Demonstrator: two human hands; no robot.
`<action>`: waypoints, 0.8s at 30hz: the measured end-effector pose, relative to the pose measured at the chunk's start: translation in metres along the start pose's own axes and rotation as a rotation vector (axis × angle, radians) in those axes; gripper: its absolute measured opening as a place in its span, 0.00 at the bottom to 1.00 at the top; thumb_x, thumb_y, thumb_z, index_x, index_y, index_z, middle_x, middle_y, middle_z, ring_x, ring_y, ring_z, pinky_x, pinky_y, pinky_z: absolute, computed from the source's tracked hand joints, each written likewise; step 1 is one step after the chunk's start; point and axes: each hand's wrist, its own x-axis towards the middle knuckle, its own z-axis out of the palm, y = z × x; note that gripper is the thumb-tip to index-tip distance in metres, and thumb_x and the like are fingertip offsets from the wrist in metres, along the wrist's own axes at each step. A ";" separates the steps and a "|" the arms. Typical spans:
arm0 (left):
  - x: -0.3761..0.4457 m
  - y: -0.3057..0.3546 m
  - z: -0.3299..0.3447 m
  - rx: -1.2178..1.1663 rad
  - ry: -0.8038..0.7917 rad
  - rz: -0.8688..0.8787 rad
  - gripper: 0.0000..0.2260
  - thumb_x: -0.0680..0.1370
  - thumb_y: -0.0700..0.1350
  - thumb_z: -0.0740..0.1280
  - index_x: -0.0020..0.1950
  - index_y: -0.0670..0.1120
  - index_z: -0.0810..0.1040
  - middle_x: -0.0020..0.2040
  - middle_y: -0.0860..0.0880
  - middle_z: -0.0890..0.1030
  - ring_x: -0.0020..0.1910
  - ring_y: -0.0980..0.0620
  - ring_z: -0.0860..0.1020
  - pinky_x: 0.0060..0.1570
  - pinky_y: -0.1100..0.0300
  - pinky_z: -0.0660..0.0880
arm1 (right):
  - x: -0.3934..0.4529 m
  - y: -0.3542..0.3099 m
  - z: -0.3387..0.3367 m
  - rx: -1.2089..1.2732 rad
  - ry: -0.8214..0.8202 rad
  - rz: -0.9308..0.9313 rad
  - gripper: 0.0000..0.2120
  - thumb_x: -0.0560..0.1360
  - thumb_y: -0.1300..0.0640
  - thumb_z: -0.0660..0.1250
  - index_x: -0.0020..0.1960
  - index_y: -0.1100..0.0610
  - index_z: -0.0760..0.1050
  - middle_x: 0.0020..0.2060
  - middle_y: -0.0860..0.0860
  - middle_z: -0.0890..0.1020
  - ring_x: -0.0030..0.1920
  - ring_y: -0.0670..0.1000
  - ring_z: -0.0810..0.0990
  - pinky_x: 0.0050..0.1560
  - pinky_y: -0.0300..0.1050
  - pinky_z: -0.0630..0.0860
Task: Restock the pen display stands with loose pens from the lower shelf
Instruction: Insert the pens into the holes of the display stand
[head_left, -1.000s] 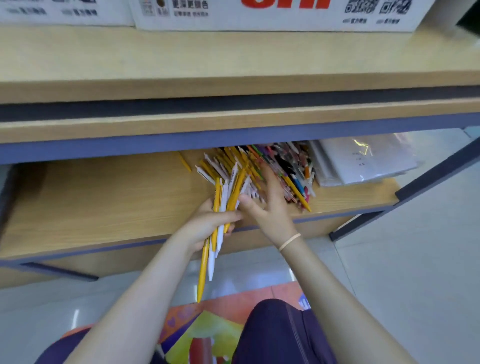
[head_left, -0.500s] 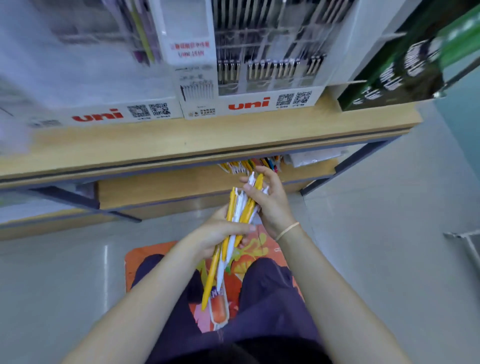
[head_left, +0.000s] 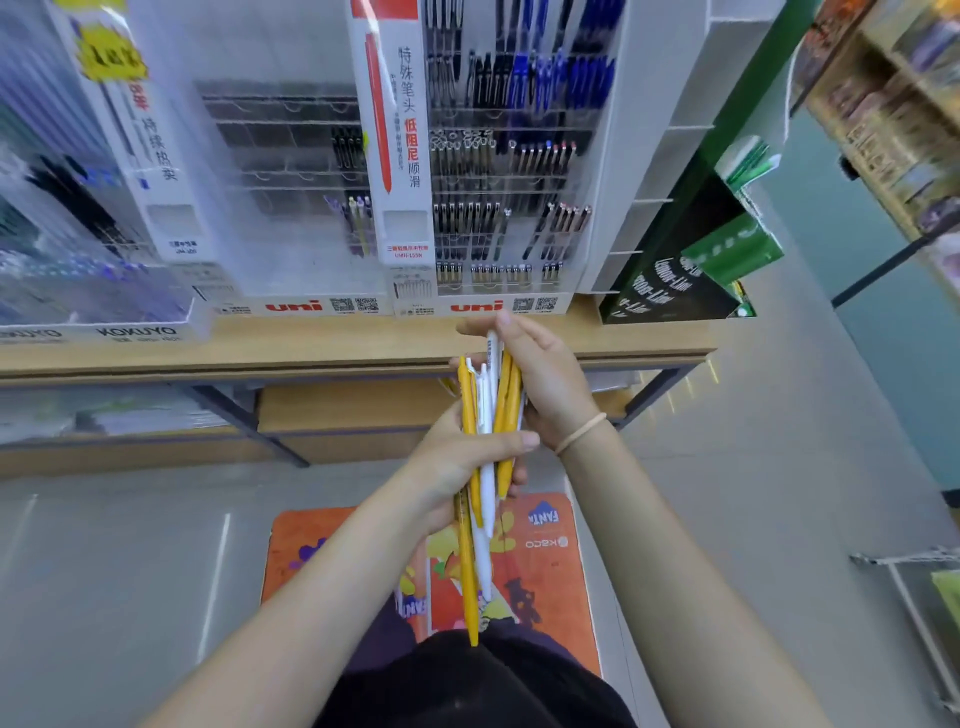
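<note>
I saw the bundle of yellow and white pens (head_left: 485, 415) standing upright between both hands, gripped round its middle by the left hand (head_left: 457, 462), its upper ends held by the curled right hand (head_left: 540, 379), just before the upper shelf (head_left: 311, 343) carrying the pen display stands (head_left: 498, 208).
</note>
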 end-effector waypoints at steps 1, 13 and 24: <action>-0.003 0.001 0.005 -0.005 0.007 0.007 0.16 0.73 0.33 0.75 0.55 0.41 0.71 0.32 0.45 0.79 0.28 0.48 0.78 0.29 0.57 0.76 | -0.004 -0.003 -0.001 -0.030 -0.006 -0.011 0.16 0.83 0.52 0.60 0.58 0.62 0.79 0.58 0.56 0.83 0.57 0.67 0.81 0.60 0.65 0.77; 0.008 0.058 -0.030 -0.320 0.673 0.361 0.12 0.74 0.37 0.73 0.53 0.46 0.75 0.35 0.43 0.77 0.29 0.46 0.77 0.33 0.54 0.76 | -0.014 0.001 0.032 -0.069 -0.120 0.109 0.14 0.85 0.52 0.54 0.67 0.54 0.72 0.46 0.50 0.85 0.42 0.47 0.84 0.41 0.39 0.79; 0.021 0.091 -0.119 -0.565 0.794 0.399 0.22 0.71 0.37 0.77 0.62 0.49 0.75 0.47 0.43 0.82 0.40 0.45 0.82 0.46 0.46 0.81 | 0.024 0.033 0.146 -0.112 0.241 -0.076 0.08 0.80 0.64 0.63 0.46 0.58 0.80 0.41 0.51 0.84 0.42 0.44 0.82 0.44 0.36 0.78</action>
